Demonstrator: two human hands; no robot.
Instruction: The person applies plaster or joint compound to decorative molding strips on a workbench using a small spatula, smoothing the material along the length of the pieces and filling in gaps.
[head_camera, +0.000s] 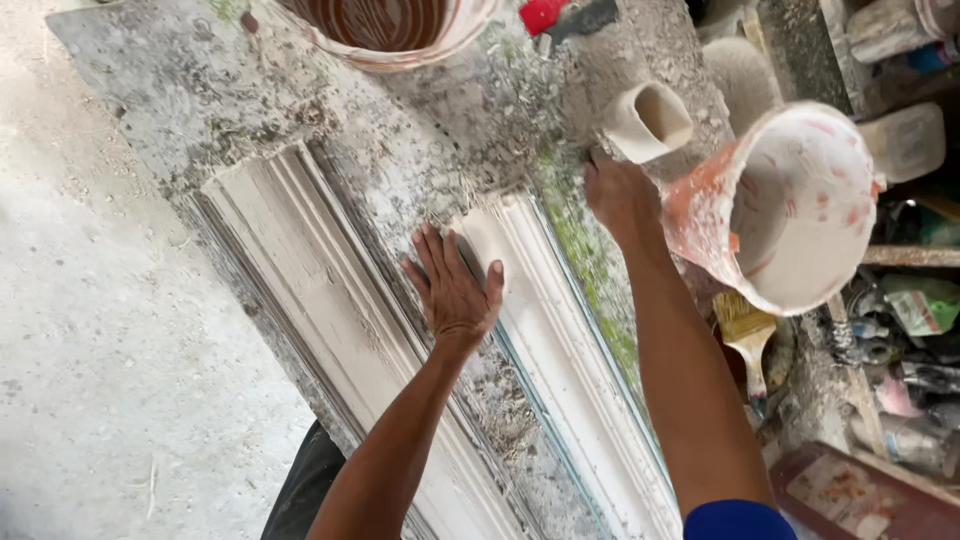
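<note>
The left hand (452, 290) is lying flat and fully open, fingers spread, palm pressing down on the near end of the white moulded strip (560, 340); it is gripping nothing, only bearing on the strip, seemingly to steady it against the bench. The right hand (620, 195) is closing around the base of a small pale cup (648, 122), tipped on its side with its mouth facing away, at the far end of that same strip. How tightly the fingers are wrapping it cannot be told, since the back of the hand is hiding them.

Taking the white moulded strip as the landmark: it is resting on the long, plaster-crusted workbench (250, 110), which is carrying everything here and running diagonally beneath it. Just left of the strip, and parallel to it, a second, greyer ribbed moulding (330, 310) is lying in its own bed, so both lengths are staying within one reach. Right of the strip's far end, a plaster-splashed orange bucket (790, 200) is sitting tilted with its mouth towards the person. Beyond the strip's far end, a bowl with a brown striped inside (390, 25) is standing at the bench edge. Right of the strip's middle, below the bucket, a worn brush (748, 335) is lying bristles up.
</note>
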